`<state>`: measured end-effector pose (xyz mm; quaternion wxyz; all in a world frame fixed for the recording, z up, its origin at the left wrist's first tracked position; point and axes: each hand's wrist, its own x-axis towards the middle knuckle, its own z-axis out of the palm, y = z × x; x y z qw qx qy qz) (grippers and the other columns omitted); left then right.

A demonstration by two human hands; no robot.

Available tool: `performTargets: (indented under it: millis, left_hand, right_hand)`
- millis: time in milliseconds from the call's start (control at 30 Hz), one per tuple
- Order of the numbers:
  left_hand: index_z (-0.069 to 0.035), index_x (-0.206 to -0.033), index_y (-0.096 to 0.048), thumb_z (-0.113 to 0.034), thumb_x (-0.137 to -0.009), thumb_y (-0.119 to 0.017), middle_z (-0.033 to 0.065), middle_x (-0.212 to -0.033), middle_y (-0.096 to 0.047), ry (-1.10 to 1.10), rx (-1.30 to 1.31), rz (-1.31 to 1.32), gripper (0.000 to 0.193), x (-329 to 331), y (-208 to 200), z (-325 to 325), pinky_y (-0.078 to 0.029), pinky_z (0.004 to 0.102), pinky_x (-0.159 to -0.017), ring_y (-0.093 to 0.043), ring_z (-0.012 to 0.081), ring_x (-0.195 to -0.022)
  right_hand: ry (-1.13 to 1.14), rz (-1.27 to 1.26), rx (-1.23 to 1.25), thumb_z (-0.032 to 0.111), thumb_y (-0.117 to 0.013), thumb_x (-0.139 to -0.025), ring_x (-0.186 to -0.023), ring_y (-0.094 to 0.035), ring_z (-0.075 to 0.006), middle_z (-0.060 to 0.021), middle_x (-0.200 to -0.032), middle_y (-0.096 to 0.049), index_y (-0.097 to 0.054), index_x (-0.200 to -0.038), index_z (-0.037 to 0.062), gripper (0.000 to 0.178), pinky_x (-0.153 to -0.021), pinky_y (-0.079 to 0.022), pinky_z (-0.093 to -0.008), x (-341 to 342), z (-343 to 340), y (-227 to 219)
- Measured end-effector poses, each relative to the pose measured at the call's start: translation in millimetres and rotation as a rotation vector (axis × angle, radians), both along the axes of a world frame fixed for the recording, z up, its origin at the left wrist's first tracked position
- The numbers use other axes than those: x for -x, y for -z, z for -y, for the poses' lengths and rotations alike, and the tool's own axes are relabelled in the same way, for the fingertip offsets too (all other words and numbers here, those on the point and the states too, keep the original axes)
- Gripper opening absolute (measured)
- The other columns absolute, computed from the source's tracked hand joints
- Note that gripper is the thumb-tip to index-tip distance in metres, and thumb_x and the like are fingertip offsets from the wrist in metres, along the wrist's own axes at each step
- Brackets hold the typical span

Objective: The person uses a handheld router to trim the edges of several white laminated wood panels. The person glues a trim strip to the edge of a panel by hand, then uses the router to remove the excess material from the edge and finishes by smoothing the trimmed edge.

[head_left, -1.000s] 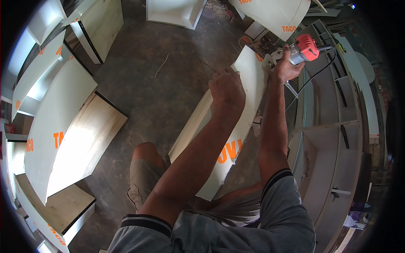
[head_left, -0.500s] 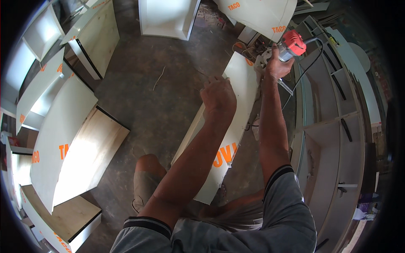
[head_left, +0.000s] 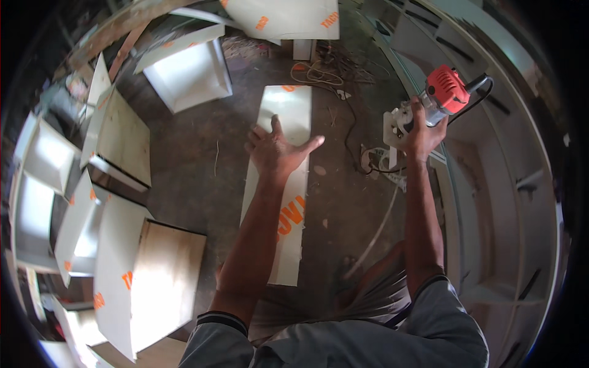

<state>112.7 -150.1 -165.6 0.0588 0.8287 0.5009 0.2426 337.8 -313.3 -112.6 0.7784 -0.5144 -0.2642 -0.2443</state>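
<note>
The left hand [head_left: 276,152] has its fingers fanned and thumb stretched sideways above one long, narrow, smooth white panel with orange lettering [head_left: 291,110]; whether the palm touches it cannot be told. The panel runs lengthwise beneath this hand and forearm, one edge slightly ragged, on the dark, mottled floor [head_left: 202,129]. The right hand [head_left: 424,138] is wrapped around the smooth lower barrel of one red-and-grey handheld power router [head_left: 446,89], whose black cable leaves its top just right of that hand. Between the hands, farther from the body, lies one loosely coiled tan cord [head_left: 317,76]. Beyond the left hand, to its left, sits one shallow white rectangular box [head_left: 190,76]. Left of that hand stand two boxes with pale, grained wooden sides [head_left: 169,276]. Right of the right hand stretches one long grey-white compartmented cabinet [head_left: 491,251].
</note>
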Motion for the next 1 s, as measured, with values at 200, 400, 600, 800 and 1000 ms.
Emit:
performTargets:
  millis: [200, 400, 600, 800, 1000]
  left_hand:
    - [-0.016, -0.156, -0.034, -0.068, -0.061, -0.078, 0.0318, -0.145, -0.037, 0.033, 0.215, -0.064, 0.116, 19.7, -5.4, -30.1, -0.026, 0.0518, -0.116, -0.029, 0.0441, -0.143]
    - [-0.016, -0.151, -0.044, -0.061, -0.065, -0.079, 0.0251, -0.138, -0.049, 0.076, 0.294, 0.189, 0.104, 45.6, -0.1, -61.2, -0.040, 0.0488, -0.110, -0.043, 0.0398, -0.135]
    - [-0.012, -0.149, -0.049, -0.071, -0.064, -0.076, 0.0247, -0.138, -0.054, 0.027, 0.450, 0.463, 0.106, 59.1, 0.7, -89.5, -0.042, 0.0457, -0.108, -0.050, 0.0372, -0.132]
    - [-0.013, -0.155, -0.038, -0.059, -0.068, -0.081, 0.0207, -0.131, -0.062, -0.024, 0.265, 0.057, 0.107, 57.3, -8.1, -77.2, -0.045, 0.0435, -0.106, -0.060, 0.0313, -0.122]
    - [-0.013, -0.155, -0.039, -0.057, -0.058, -0.086, 0.0302, -0.149, -0.038, 0.426, 0.470, 0.067, 0.117, 24.5, -11.8, -97.5, -0.043, 0.0448, -0.109, -0.048, 0.0408, -0.133]
  right_hand:
    - [0.127, -0.149, 0.066, 0.026, -0.084, -0.076, -0.091, -0.061, -0.0153, -0.0065, -0.103, -0.066, -0.060, -0.117, 0.0010, 0.054, -0.087, -0.048, -0.0322, 13.2, 77.9, 17.2]
    - [0.161, -0.219, 0.093, 0.034, -0.084, -0.076, -0.091, -0.062, -0.0172, -0.0080, -0.103, -0.067, -0.061, -0.119, 0.0004, 0.059, -0.087, -0.048, -0.0325, 12.6, 103.5, 18.3]
    - [0.166, -0.270, 0.095, 0.036, -0.083, -0.076, -0.095, -0.062, -0.0166, -0.0067, -0.104, -0.067, -0.064, -0.118, 0.0024, 0.057, -0.091, -0.046, -0.0329, 14.8, 110.6, 20.5]
    - [0.152, -0.299, 0.117, 0.036, -0.083, -0.077, -0.095, -0.062, -0.0163, -0.0063, -0.104, -0.067, -0.065, -0.118, 0.0027, 0.055, -0.091, -0.046, -0.0326, 12.6, 115.1, 21.8]
    - [0.122, -0.291, 0.121, 0.036, -0.083, -0.077, -0.093, -0.062, -0.0163, -0.0070, -0.102, -0.067, -0.065, -0.116, 0.0019, 0.054, -0.089, -0.047, -0.0317, 8.5, 119.1, 24.7]
